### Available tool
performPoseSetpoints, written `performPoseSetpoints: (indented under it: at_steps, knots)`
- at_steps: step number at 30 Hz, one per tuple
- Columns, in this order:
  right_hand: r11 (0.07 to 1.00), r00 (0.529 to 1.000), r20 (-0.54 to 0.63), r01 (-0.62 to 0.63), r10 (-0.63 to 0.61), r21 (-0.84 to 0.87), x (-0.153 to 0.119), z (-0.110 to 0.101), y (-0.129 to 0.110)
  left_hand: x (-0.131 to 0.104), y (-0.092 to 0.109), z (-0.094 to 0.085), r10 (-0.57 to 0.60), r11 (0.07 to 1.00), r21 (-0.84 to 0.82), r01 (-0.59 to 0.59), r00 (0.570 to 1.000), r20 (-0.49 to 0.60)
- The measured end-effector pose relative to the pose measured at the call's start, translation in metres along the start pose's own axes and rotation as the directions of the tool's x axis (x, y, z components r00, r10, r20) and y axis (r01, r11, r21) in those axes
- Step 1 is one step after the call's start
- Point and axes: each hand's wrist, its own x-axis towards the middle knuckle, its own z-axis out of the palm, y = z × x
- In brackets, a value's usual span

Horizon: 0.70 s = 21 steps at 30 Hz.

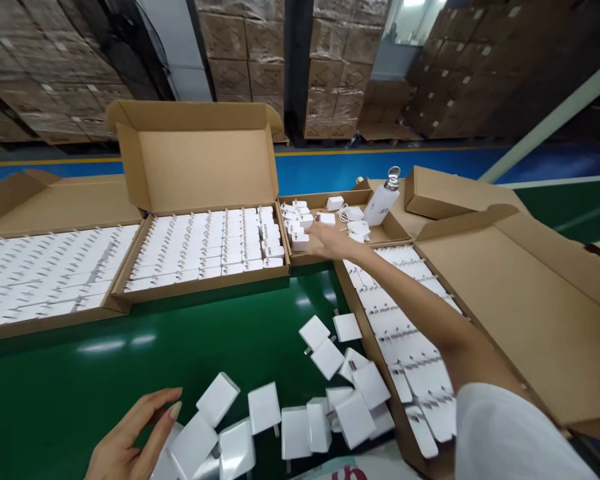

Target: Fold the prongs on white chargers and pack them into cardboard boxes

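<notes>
My right hand (330, 241) reaches into a shallow cardboard box (367, 199), its fingers closed at the side of a white plug adapter (301, 243); the fingertips are partly hidden. More white adapters stand close together in that box's left end. At the lower left, my left hand (139, 433) is open, thumb and forefinger apart with a gap between them. Loose white adapters (194, 445) lie right beside its thumb. Others, such as one white adapter (263, 408), are scattered over the green table (180, 357), some with metal pins showing.
Left of my right hand, an open carton (205, 283) holds rows of adapters, with another filled carton (55, 323) beside it. A filled carton (367, 313) lies under my right forearm. A white bottle (381, 202) leans in the far box near cabled adapters (351, 213).
</notes>
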Motion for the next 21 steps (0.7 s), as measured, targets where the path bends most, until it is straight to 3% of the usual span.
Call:
performPoseSetpoints:
  at_steps: [2, 3, 4, 7, 10, 11, 13, 15, 16, 18, 19, 21]
  knots:
    - [0.990, 0.947, 0.297, 0.135, -0.120, -0.028, -0.048, 0.014, -0.025, 0.010, 0.016, 0.009, 0.053, 0.998, 0.019, -0.055, 0.994, 0.098]
    - [0.986, 0.903, 0.420, 0.140, -0.089, -0.091, -0.071, 0.026, -0.036, 0.014, 0.027, 0.015, 0.078, 0.995, 0.054, -0.087, 0.985, 0.151]
    - [0.976, 0.888, 0.460, 0.110, -0.012, -0.186, -0.092, 0.040, -0.045, 0.018, 0.039, 0.022, 0.100, 0.986, 0.109, -0.125, 0.972, 0.212]
    - [0.949, 0.944, 0.289, -0.065, 0.159, -0.309, -0.129, 0.082, -0.053, 0.024, 0.073, 0.048, 0.019, 0.907, 0.380, -0.181, 0.920, 0.391]
    - [0.971, 0.974, 0.162, -0.125, 0.159, -0.202, -0.124, 0.092, -0.043, 0.033, 0.087, 0.067, -0.053, 0.831, 0.507, -0.228, 0.875, 0.481]
    - [0.978, 0.978, 0.145, -0.123, 0.148, -0.168, -0.116, 0.088, -0.040, 0.038, 0.084, 0.069, -0.050, 0.829, 0.513, -0.222, 0.885, 0.464]
    - [0.991, 0.986, 0.111, -0.114, 0.121, -0.075, -0.098, 0.075, -0.040, 0.049, 0.072, 0.066, -0.067, 0.839, 0.530, -0.123, 0.943, 0.325]
    - [0.957, 0.987, 0.118, -0.137, 0.110, 0.254, -0.081, 0.065, -0.049, 0.059, 0.054, 0.057, -0.120, 0.847, 0.531, 0.036, 0.985, 0.125]
    - [0.855, 0.983, 0.150, -0.163, 0.102, 0.493, -0.074, 0.064, -0.057, 0.063, 0.046, 0.052, -0.130, 0.858, 0.507, 0.081, 0.990, 0.062]
    - [0.445, 0.966, 0.254, -0.252, 0.054, 0.860, -0.063, 0.068, -0.074, 0.066, 0.033, 0.043, -0.106, 0.924, 0.375, 0.077, 0.993, 0.058]
    - [0.242, 0.950, 0.311, -0.305, 0.012, 0.921, -0.060, 0.072, -0.083, 0.067, 0.029, 0.040, -0.099, 0.961, 0.265, 0.075, 0.992, 0.076]
    - [0.033, 0.920, 0.386, -0.384, -0.071, 0.923, -0.054, 0.084, -0.097, 0.067, 0.022, 0.034, -0.136, 0.990, 0.037, 0.133, 0.987, 0.083]
